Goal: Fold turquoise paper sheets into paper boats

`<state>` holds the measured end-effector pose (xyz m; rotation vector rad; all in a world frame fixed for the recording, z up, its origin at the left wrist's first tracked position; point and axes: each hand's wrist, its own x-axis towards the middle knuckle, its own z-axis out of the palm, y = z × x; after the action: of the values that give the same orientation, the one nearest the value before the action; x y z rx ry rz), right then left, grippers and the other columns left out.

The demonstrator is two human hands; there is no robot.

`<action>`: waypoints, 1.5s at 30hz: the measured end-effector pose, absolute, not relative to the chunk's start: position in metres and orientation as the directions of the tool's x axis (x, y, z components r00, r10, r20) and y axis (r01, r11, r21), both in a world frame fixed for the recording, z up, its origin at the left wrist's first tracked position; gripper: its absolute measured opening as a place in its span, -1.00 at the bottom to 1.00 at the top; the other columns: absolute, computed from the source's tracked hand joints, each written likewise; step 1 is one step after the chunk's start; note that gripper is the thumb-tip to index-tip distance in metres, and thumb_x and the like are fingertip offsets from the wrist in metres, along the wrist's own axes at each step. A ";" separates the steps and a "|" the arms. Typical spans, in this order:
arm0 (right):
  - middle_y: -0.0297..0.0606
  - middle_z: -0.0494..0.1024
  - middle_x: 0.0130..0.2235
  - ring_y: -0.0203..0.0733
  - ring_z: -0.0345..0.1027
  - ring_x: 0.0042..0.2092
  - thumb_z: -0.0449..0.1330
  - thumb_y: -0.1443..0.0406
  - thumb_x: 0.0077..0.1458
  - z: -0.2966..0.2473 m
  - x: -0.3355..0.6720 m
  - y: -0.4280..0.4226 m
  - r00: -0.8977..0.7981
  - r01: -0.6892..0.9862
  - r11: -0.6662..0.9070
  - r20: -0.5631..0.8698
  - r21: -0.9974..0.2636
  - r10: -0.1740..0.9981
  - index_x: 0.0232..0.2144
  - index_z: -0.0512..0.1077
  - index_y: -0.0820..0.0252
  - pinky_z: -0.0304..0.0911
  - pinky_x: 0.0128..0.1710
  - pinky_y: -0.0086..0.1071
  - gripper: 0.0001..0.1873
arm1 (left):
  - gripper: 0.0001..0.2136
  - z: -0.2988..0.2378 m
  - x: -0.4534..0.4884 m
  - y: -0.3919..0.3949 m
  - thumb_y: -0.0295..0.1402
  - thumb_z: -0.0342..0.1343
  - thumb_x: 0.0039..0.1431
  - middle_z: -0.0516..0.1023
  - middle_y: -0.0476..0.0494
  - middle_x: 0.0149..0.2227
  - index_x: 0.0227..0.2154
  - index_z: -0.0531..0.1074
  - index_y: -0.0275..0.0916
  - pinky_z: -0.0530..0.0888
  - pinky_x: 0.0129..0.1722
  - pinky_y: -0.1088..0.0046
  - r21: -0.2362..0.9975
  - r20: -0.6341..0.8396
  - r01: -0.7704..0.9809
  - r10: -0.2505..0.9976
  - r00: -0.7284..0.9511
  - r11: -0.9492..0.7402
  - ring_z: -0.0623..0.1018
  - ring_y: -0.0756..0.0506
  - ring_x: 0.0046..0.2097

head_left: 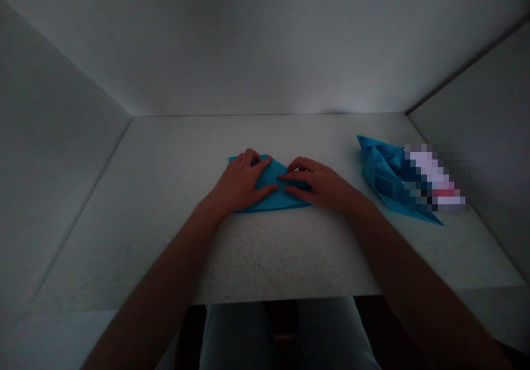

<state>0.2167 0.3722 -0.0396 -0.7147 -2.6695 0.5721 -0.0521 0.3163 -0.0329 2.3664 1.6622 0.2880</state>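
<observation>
A folded sheet of blue paper [269, 178] lies flat on the table in front of me, its top edge sloping down to the right. My left hand [242, 179] rests on its left part, fingers spread, the thumb pointing toward the middle. From the other side my right hand [314, 179] lies over the right part, with fingers stretched out and tips touching the paper near its centre. Both palms cover much of the sheet, so the folds beneath them are hidden.
On the right of the table [269, 254] stands a folded blue paper boat [381, 174]. A pixelated pinkish-white item [434, 174] is at its right side. White walls [269, 44] close off the back and both sides. The table's front edge runs above my legs.
</observation>
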 end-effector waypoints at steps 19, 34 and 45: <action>-0.16 0.47 0.48 0.36 0.36 0.26 0.16 -0.09 0.50 -0.022 0.229 0.343 -0.769 0.620 0.747 -0.001 -0.239 0.639 0.47 0.43 0.01 0.23 0.19 0.24 -0.34 | -0.30 -0.033 -0.049 0.313 0.04 0.13 0.46 0.34 -0.37 0.54 0.49 0.32 -0.26 0.40 0.33 -0.12 0.268 0.025 0.895 0.931 0.364 -0.357 0.44 -0.49 0.35; 0.11 0.66 0.26 0.35 0.45 0.28 0.09 -0.11 0.54 0.000 0.251 0.297 -0.717 0.683 0.718 0.062 -0.137 0.694 0.36 0.49 0.17 0.32 0.23 0.27 -0.36 | -0.29 -0.030 -0.047 0.313 0.02 0.13 0.46 0.28 -0.42 0.56 0.51 0.28 -0.28 0.37 0.37 -0.16 0.298 -0.017 0.896 0.937 0.349 -0.329 0.38 -0.52 0.40; 0.04 0.61 0.15 0.03 0.61 0.00 0.08 0.19 0.55 -0.031 0.165 0.372 -0.725 0.664 0.694 -0.013 -0.278 0.688 0.42 0.43 0.18 0.48 0.02 -0.17 -0.49 | -0.27 -0.023 -0.064 0.317 -0.06 0.30 0.32 0.28 -0.52 0.44 0.43 0.28 -0.29 0.54 0.26 -0.04 0.411 0.085 0.877 0.968 0.236 -0.250 0.56 -0.43 0.27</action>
<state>0.1647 0.3725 -0.0305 -1.1224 -2.8062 0.4046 -0.0640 0.3168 -0.0232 2.2352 1.7226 0.4703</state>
